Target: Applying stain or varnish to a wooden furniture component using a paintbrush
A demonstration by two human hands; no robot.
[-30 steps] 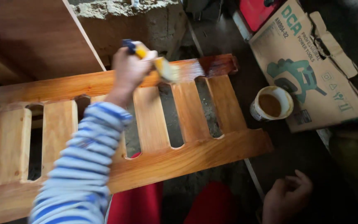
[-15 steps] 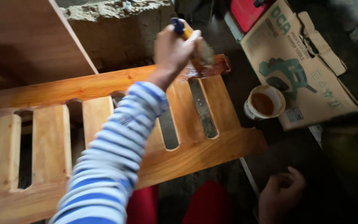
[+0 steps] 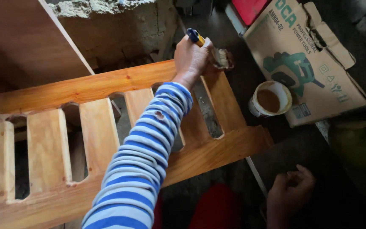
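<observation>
Yellow-and-blue-handled paintbrush (image 3: 210, 48), bristles on glossy slatted wooden frame's (image 3: 106, 87) far corner

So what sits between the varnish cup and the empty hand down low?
Only bare dark floor separates the cup from the right hand, per the head view.

Tan cardboard box (image 3: 314, 63), green print, perhaps flattened, upper right

Dark floor (image 3: 318, 148) carries most of it. On it: flattened cardboard box (image 3: 314, 55) at right, w/ white tub (image 3: 271, 99) of brown liquid just beside its left edge. Slatted wood frame (image 3: 85, 140) spans left to centre; what props it can't be told.
</observation>
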